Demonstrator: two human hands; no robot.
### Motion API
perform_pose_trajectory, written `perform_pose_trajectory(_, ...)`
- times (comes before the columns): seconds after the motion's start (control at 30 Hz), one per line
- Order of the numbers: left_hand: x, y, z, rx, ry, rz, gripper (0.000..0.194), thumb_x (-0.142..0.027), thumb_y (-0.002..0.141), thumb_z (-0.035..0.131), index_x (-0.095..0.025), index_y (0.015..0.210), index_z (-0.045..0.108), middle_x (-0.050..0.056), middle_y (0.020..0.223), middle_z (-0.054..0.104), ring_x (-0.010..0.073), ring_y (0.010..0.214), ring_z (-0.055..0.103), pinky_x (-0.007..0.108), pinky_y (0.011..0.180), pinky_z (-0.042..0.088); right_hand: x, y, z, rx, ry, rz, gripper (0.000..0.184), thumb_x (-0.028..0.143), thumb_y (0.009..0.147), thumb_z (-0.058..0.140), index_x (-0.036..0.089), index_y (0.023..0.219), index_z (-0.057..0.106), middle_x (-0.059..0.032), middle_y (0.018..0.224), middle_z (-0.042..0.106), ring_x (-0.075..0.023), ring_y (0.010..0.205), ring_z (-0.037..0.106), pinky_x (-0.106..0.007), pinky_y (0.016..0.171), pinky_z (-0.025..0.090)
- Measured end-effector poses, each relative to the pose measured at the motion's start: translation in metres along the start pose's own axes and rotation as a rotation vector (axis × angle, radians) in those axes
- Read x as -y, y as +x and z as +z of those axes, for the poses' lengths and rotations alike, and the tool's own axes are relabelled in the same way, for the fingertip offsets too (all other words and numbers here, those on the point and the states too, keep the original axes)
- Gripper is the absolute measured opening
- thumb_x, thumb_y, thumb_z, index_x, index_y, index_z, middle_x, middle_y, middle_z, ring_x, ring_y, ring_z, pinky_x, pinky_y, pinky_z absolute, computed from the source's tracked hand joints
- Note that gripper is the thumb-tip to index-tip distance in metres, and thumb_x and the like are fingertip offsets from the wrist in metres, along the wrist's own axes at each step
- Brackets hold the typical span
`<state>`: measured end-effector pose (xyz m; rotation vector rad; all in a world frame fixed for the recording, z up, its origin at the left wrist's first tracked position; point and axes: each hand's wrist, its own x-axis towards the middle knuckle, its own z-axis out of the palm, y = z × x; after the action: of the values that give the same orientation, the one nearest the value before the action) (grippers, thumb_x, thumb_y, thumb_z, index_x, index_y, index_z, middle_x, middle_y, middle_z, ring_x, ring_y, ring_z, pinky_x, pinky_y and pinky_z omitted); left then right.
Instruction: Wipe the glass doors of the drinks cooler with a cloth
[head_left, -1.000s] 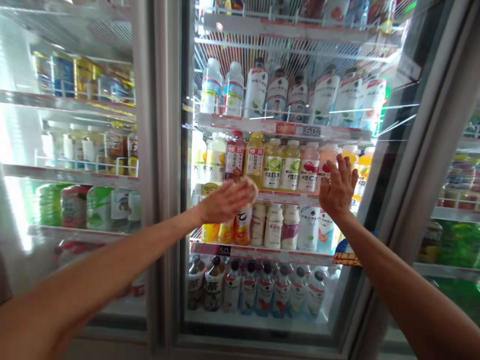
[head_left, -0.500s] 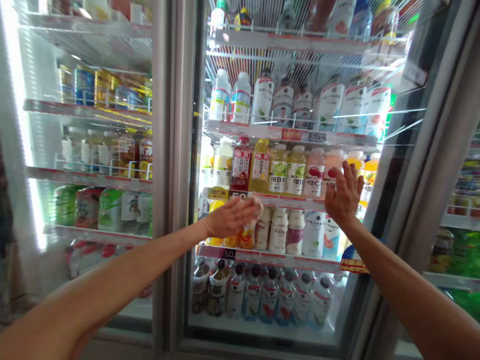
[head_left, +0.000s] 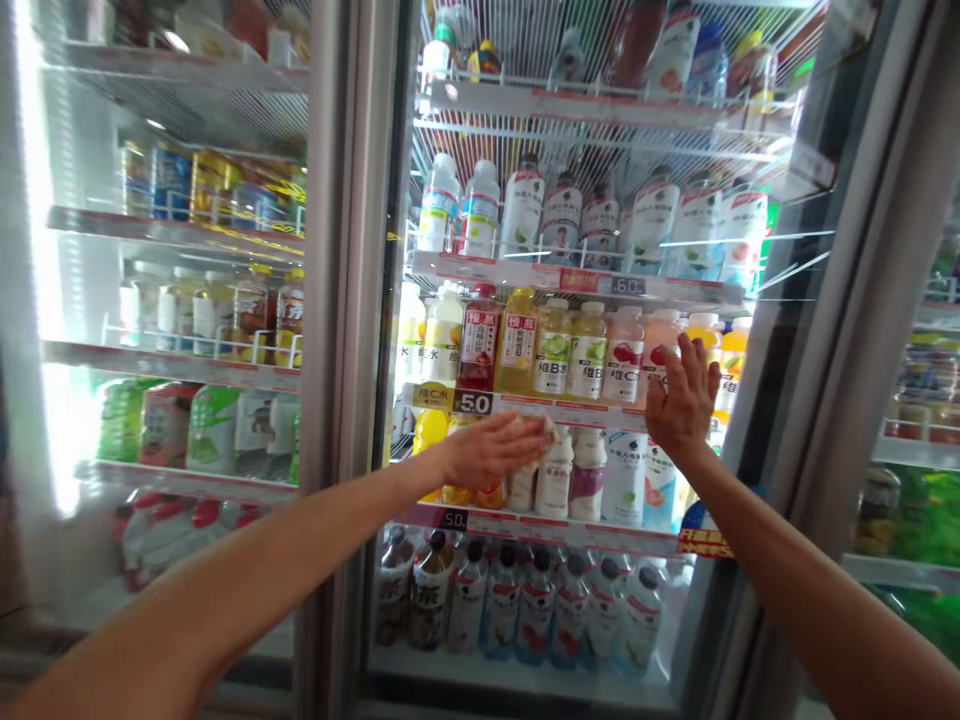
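Note:
My left hand reaches across to the glass door of a drinks fridge. Its fingers are extended and held together, pointing right, against what looks like a small pale cloth; most of that is hidden under them. Behind the glass at this spot stand orange juice bottles and a white bottle. My right hand is higher and further right, its fingers apart and slightly bent, apparently resting on the same pane and holding nothing. It partly covers a pink drink bottle and its neighbours.
Metal door frames run upright beside the pane. A fridge section with cans and bottles lies to the left, another with green bottles to the right. Price tags line the shelf edges. Several dark-capped bottles fill the bottom shelf.
My left hand has slid right along the glass, the pale thing moving with its fingertips. My right hand keeps nearly the same place on the pane. The view has shifted slightly.

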<state>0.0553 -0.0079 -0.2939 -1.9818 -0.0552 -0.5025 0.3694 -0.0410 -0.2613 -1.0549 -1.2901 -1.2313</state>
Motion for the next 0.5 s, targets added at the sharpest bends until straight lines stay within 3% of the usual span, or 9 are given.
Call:
perform_pose_trajectory(0.07,-0.008,0.000,0.001,0.046,-0.019,0.108,0.048,-0.021,0.086,0.036,-0.021,0.133,0.036,0.000,0.146,0.028,0.0143,0.137,0.012,0.035,0.114,0.009,0.000,0.000,0.000,-0.006,0.000,-0.002,0.046,0.026,0.085,0.037,0.018,0.130,0.041,-0.0126,0.143,0.035,-0.0223,0.136,0.022,-0.048,0.108,0.019)
perform_pose_trajectory(0.1,0.001,0.002,-0.003,0.036,-0.011,0.062,0.048,-0.023,0.086,0.036,-0.020,0.134,0.035,0.000,0.146,0.028,0.0147,0.138,0.012,0.036,0.114,0.008,0.000,0.000,0.000,-0.016,-0.001,-0.006,0.046,0.026,0.085,0.038,0.018,0.130,0.042,-0.0126,0.143,0.035,-0.0223,0.136,0.023,-0.048,0.108,0.020)
perform_pose_trajectory(0.17,0.038,0.011,-0.018,-0.052,0.035,-0.219,0.050,-0.026,0.086,0.037,-0.017,0.135,0.033,0.004,0.145,0.029,0.0175,0.138,0.011,0.041,0.114,0.008,0.000,-0.001,0.001,-0.038,-0.003,-0.015,0.046,0.025,0.084,0.039,0.019,0.130,0.042,-0.0121,0.142,0.036,-0.0224,0.136,0.024,-0.048,0.108,0.020)
perform_pose_trajectory(0.27,0.105,0.036,-0.042,-0.256,0.116,-0.793,0.051,-0.027,0.085,0.036,-0.012,0.134,0.036,0.010,0.146,0.027,0.0211,0.138,0.012,0.043,0.113,0.008,0.001,-0.002,0.002,-0.057,-0.009,-0.027,0.045,0.024,0.085,0.038,0.021,0.129,0.043,-0.0109,0.142,0.037,-0.0228,0.135,0.026,-0.049,0.107,0.022)
perform_pose_trajectory(0.33,0.125,0.060,-0.047,-0.305,0.124,-0.917,0.052,-0.028,0.085,0.036,-0.011,0.134,0.036,0.011,0.146,0.024,0.0228,0.138,0.012,0.043,0.113,0.009,0.002,-0.001,0.002,-0.077,-0.015,-0.039,0.044,0.024,0.085,0.039,0.021,0.128,0.044,-0.0106,0.141,0.038,-0.0233,0.134,0.028,-0.049,0.106,0.024)
perform_pose_trajectory(0.4,0.115,0.085,-0.039,-0.247,0.101,-0.735,0.053,-0.027,0.085,0.037,-0.011,0.135,0.034,0.010,0.147,0.024,0.0241,0.138,0.010,0.044,0.113,0.009,0.003,0.000,0.002,-0.092,-0.024,-0.066,0.044,0.023,0.084,0.040,0.022,0.129,0.043,-0.0105,0.140,0.039,-0.0239,0.134,0.029,-0.049,0.106,0.024)
perform_pose_trajectory(0.5,0.069,0.115,-0.017,-0.078,0.072,-0.194,0.052,-0.022,0.086,0.035,-0.014,0.137,0.030,0.007,0.148,0.023,0.0210,0.138,0.010,0.042,0.113,0.011,0.003,0.002,0.000,-0.074,-0.026,-0.139,0.048,0.022,0.083,0.044,0.024,0.131,0.040,-0.0093,0.141,0.039,-0.0248,0.133,0.030,-0.050,0.107,0.022)
